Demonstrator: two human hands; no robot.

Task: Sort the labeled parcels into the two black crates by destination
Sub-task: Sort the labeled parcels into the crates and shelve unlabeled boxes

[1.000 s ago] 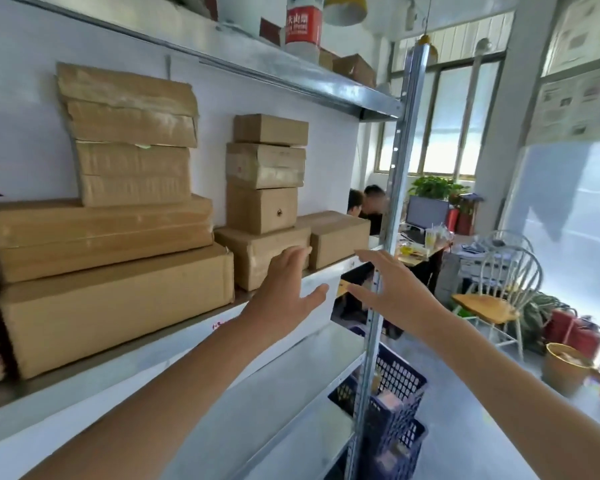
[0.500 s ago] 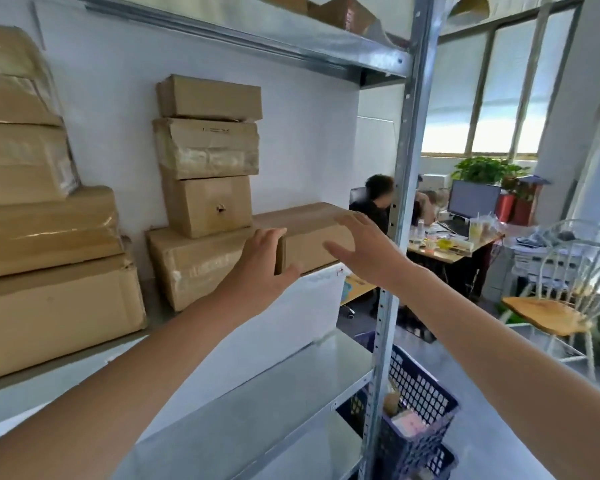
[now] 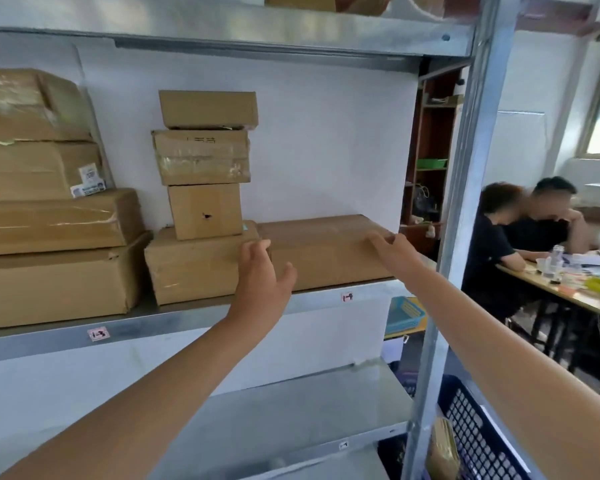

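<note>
- On the middle shelf [image 3: 187,320], right end, my target parcel [image 3: 326,251] lies flat.
- Left hand [image 3: 260,282]: fingers straight, thumb spread, touching its left end.
- Right hand [image 3: 394,251]: fingers extended onto its upper right corner.

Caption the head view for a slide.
Left hand and right hand at either end of a long cardboard parcel on the metal shelf.

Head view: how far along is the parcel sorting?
Done: one brown parcel seems to lie in the dark crate. In hand: left hand and right hand, open, are at the ends of the long box on the shelf; not lifted yet. Left: the middle stack and the left stack are on the shelf.
</note>
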